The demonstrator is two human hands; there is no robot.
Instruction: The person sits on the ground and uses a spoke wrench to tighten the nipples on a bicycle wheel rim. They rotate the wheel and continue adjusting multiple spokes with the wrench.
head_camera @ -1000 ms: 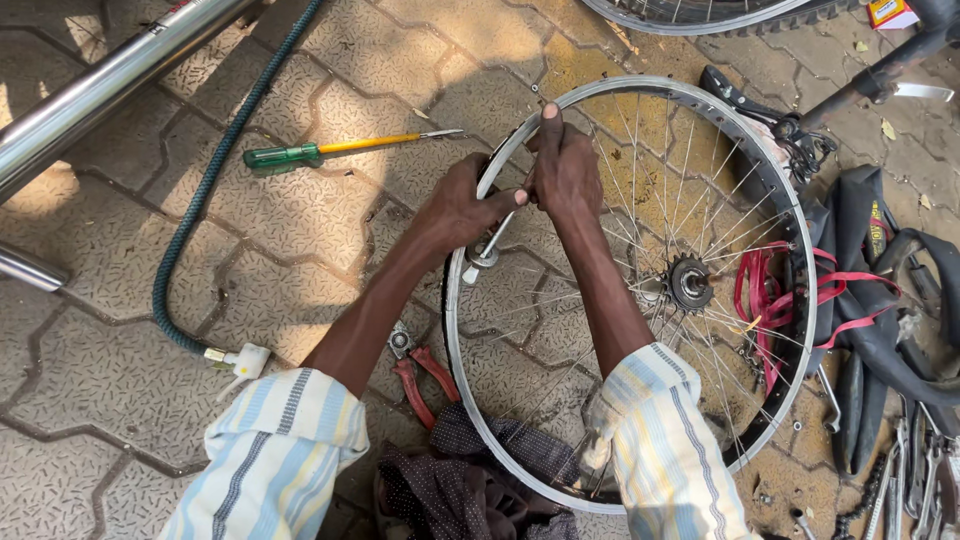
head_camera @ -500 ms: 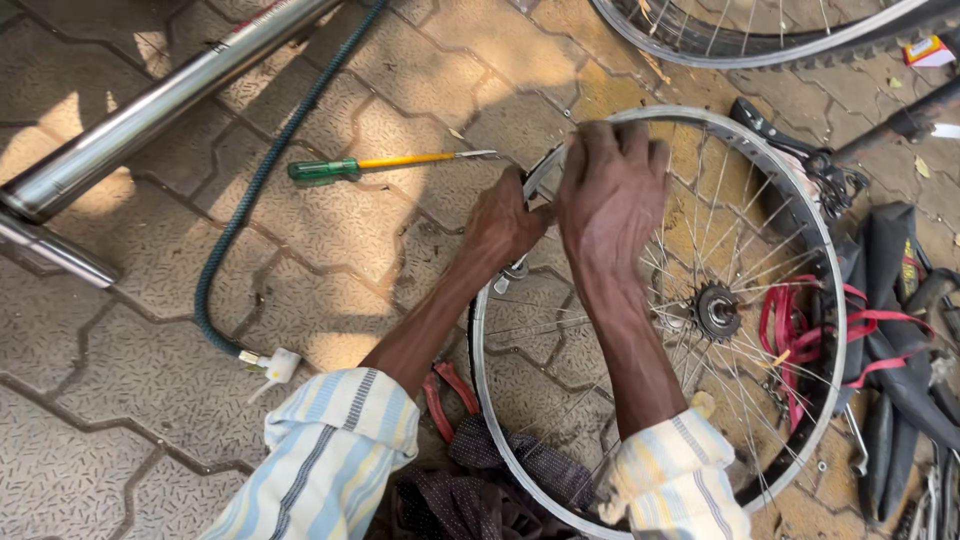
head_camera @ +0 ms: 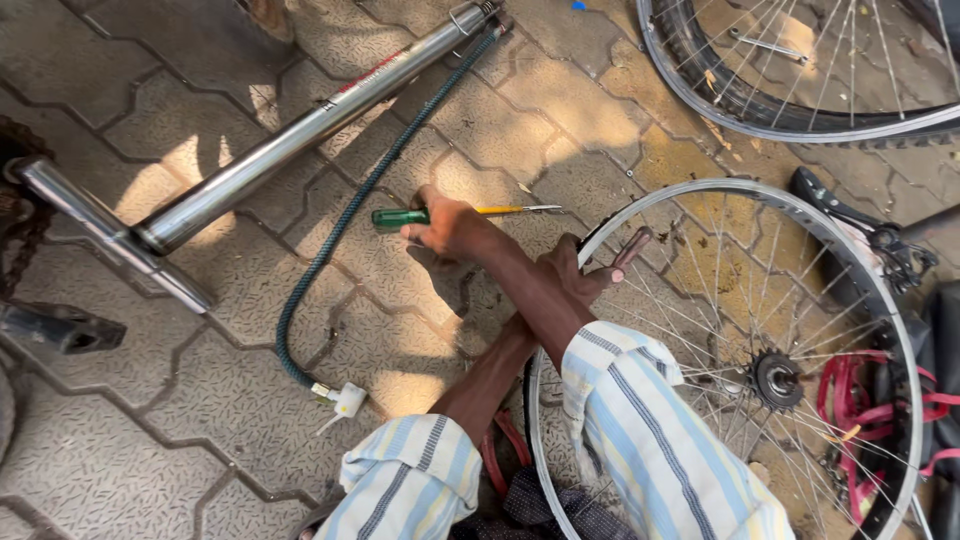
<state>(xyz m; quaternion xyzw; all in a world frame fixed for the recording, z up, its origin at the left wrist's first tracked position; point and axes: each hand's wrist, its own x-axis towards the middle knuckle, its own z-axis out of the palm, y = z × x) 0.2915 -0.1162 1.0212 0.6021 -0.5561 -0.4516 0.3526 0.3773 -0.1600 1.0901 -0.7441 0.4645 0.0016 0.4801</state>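
Arms crossed: right hand (head_camera: 452, 227) closes on the green-handled screwdriver (head_camera: 440, 214) (lying on paving), left hand (head_camera: 572, 275) grips a tool (head_camera: 632, 247) at the wheel rim (head_camera: 700, 190)

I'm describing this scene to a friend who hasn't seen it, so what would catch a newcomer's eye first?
The crossed arms in striped sleeves: the right hand reaches left over the paving to the green-handled screwdriver, while the left hand grips a tool at the rim of the bare spoked wheel lying at right. A long shiny floor pump with its dark hose lies slanted across the upper left.
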